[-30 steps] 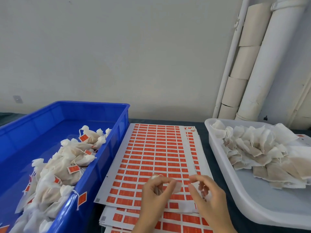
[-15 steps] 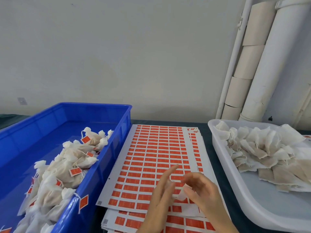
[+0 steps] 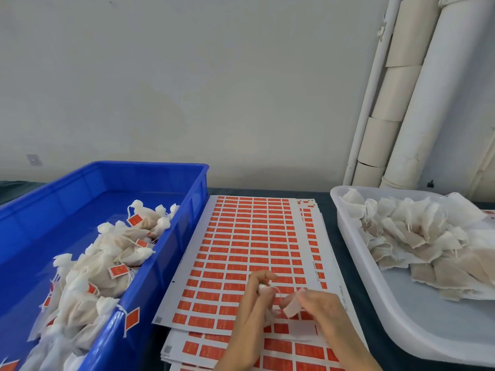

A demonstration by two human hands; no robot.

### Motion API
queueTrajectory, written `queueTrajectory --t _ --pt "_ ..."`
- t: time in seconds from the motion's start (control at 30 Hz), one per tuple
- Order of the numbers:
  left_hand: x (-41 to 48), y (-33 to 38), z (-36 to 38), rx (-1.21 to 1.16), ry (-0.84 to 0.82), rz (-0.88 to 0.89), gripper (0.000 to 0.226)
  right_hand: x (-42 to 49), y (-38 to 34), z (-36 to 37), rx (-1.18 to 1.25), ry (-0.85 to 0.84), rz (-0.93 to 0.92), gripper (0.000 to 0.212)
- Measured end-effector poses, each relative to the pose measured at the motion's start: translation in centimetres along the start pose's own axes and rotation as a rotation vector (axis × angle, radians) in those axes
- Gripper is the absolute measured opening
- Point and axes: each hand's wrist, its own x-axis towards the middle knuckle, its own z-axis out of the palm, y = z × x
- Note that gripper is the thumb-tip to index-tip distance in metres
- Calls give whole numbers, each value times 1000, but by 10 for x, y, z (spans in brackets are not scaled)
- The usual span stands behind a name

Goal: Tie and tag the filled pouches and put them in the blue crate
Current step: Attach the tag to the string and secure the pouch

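Over the near part of the orange sticker sheets (image 3: 251, 245), my left hand (image 3: 251, 311) grips the gathered top of a small white pouch (image 3: 263, 287). A thin white string (image 3: 278, 293) runs from it to my right hand (image 3: 321, 314), which pinches a pale tag (image 3: 290, 307) on the string. Most of the pouch is hidden behind my left hand. The blue crate (image 3: 150, 277) at the left holds several tied pouches with orange tags (image 3: 117, 271). At the right, the white tray (image 3: 375, 290) holds a heap of untied pouches (image 3: 417, 236).
A stack of sticker sheets lies under the top one, fanned at the near edge. The dark table (image 3: 332, 231) shows between sheets and tray. White pipes and cardboard rolls (image 3: 396, 103) lean in the back right corner against the wall.
My left hand, open with straight fingers half a second ago, has curled round the pouch top again. The right hand now pinches the tag and the string is stretched between both hands.
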Motion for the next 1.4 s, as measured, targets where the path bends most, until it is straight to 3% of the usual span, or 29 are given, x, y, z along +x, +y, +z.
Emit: queueTrajectory --t 0.07,0.17,0.33,0.6,1.03,1.2,1.27,1.4 --pt "-4 -5 -1 90 1 29 5 3 -3 -2 197 47 70 40" --pt "-6 -5 0 161 -17 83 6 7 -9 -5 496 123 180 43" --pt "-6 -2 4 165 8 126 9 4 -12 -6 628 174 183 41" --pt "-2 -1 3 187 82 229 12 2 -12 -5 572 161 140 48" --pt "-2 4 3 189 134 217 17 7 -4 -5 534 145 182 40" --pt "-3 6 2 149 149 177 23 9 1 -6 381 245 146 24" --pt "-3 8 3 132 144 151 23 7 2 -6 238 304 111 29" --pt "-5 11 4 142 91 76 21 5 4 -8 217 446 111 35"
